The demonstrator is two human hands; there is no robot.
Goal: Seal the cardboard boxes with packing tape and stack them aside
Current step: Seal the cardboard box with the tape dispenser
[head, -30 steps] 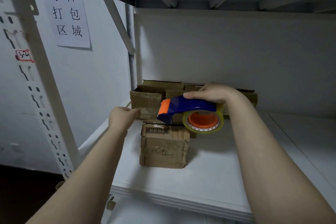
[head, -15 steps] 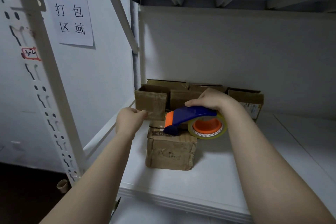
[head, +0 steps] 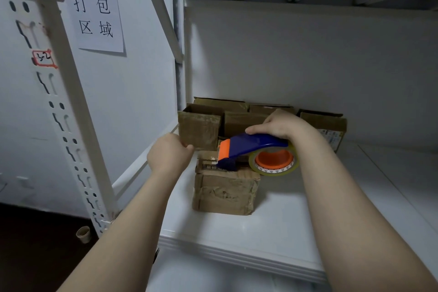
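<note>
My right hand [head: 282,124] is curled closed over the blue handle of a tape dispenser [head: 251,149], its orange nose pressed down on the far left of the top of a small cardboard box [head: 225,187]. The clear tape roll [head: 273,163] hangs over the box's right edge. My left hand [head: 169,154] is loosely closed at the box's upper left corner, fingertips hidden, so I cannot tell whether it grips the box or only steadies it. The box sits on a white shelf [head: 296,227], in front of a row of other boxes [head: 201,128] against the back wall. If my left hand lets go, the light box could slide with the pull and the tape could wrinkle or run crooked.
</note>
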